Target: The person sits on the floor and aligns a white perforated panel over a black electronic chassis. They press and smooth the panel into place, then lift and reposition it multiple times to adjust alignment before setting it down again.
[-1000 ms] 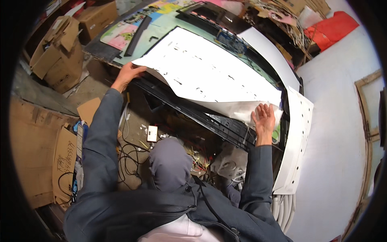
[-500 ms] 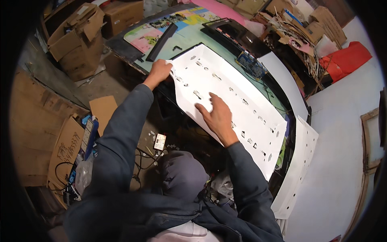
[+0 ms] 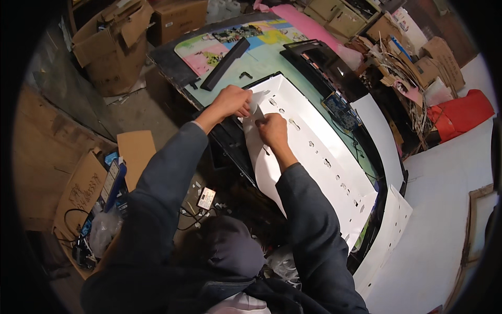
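Note:
A large white perforated reflector sheet (image 3: 308, 172) with rows of cut-out holes and folded-up edges lies in a black TV-like frame (image 3: 230, 152) on the table. Its near left side is lifted and curls toward me. My left hand (image 3: 232, 103) pinches the sheet near its far left corner, fingers closed. Close beside it, my right hand (image 3: 273, 133) is closed in a fist-like grip on the raised edge. A fold of the sheet stands between the two hands; their fingertips are partly hidden.
Beyond the frame lie a black bar (image 3: 225, 64), a small black L-shaped piece (image 3: 246, 75) and a blue circuit board (image 3: 341, 112). White perforated panels (image 3: 384, 230) lean at the right. Cardboard boxes (image 3: 112, 57) stand back left. A labelled box-shaped device (image 3: 206, 198) with cables lies below.
My right hand has moved from open above the sheet to a closed grip on its edge near my left hand. The sheet's near side has lifted and bent. The view has shifted slightly.

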Motion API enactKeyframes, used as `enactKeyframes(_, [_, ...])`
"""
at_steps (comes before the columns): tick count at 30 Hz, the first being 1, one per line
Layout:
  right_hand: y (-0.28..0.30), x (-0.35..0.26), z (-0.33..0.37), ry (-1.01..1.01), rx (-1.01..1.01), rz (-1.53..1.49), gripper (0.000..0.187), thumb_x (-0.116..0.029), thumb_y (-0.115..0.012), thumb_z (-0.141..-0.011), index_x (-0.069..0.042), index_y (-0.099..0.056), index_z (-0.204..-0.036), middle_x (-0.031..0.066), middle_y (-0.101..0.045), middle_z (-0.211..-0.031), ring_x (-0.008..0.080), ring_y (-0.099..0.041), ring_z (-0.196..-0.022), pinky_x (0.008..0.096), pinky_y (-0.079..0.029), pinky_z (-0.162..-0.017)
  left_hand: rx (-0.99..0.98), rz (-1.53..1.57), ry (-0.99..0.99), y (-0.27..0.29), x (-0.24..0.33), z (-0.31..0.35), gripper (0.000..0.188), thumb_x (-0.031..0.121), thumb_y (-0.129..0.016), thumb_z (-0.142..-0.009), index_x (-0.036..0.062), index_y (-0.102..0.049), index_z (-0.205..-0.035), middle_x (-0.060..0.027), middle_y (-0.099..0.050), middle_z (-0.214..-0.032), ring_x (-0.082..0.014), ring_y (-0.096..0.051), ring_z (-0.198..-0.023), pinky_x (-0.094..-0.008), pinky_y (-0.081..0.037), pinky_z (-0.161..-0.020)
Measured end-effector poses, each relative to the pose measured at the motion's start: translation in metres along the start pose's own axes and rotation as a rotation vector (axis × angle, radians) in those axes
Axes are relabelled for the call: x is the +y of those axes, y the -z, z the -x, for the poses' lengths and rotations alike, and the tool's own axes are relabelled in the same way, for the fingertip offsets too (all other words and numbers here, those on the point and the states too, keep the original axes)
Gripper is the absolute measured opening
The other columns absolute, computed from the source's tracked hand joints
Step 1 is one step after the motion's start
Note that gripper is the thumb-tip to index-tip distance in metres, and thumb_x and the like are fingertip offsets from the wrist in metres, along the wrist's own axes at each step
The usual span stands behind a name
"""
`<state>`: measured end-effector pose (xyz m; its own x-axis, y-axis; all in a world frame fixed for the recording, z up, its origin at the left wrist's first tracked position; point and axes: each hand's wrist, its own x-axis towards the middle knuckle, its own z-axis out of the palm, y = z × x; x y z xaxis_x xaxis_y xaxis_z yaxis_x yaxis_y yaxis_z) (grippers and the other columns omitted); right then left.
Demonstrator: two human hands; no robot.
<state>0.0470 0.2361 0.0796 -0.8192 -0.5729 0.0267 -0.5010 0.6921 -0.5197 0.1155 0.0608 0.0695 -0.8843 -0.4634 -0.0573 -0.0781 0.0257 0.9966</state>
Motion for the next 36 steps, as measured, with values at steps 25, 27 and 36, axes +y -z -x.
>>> enactKeyframes(25, [0.069, 0.053, -0.009, -0.076, 0.143, -0.311, 0.022, -0.015, -0.071, -0.089, 0.004, -0.076, -0.098, 0.0153, -0.075, -0.080, 0.0214, -0.070, -0.071, 0.0343, -0.054, -0.071, 0.261, -1.007, -0.318, 0.022, -0.075, 0.044, 0.045, 0.004, -0.060, -0.091, 0.0188, -0.067, -0.133, -0.0156, -0.055, -0.138, -0.0370, -0.055, -0.114, -0.0460, -0.043, -0.097])
enactKeyframes(27, [0.069, 0.062, -0.005, -0.065, 0.170, -0.329, 0.021, -0.016, -0.071, -0.089, 0.004, -0.075, -0.096, 0.0139, -0.074, -0.078, 0.0202, -0.067, -0.067, 0.0337, -0.052, -0.069, 0.276, -1.003, -0.353, 0.015, -0.078, 0.044, 0.047, 0.004, -0.062, -0.091, 0.0195, -0.066, -0.135, -0.0159, -0.054, -0.140, -0.0374, -0.054, -0.115, -0.0465, -0.043, -0.098])
enactKeyframes(36, [0.069, 0.067, -0.001, -0.069, 0.227, -0.357, 0.022, -0.018, -0.071, -0.089, 0.003, -0.073, -0.094, 0.0172, -0.071, -0.074, 0.0243, -0.064, -0.066, 0.0361, -0.051, -0.069, 0.223, -0.972, -0.304, 0.017, -0.075, 0.048, 0.050, 0.004, -0.066, -0.091, 0.0189, -0.063, -0.138, -0.0164, -0.050, -0.145, -0.0373, -0.051, -0.120, -0.0456, -0.043, -0.102])
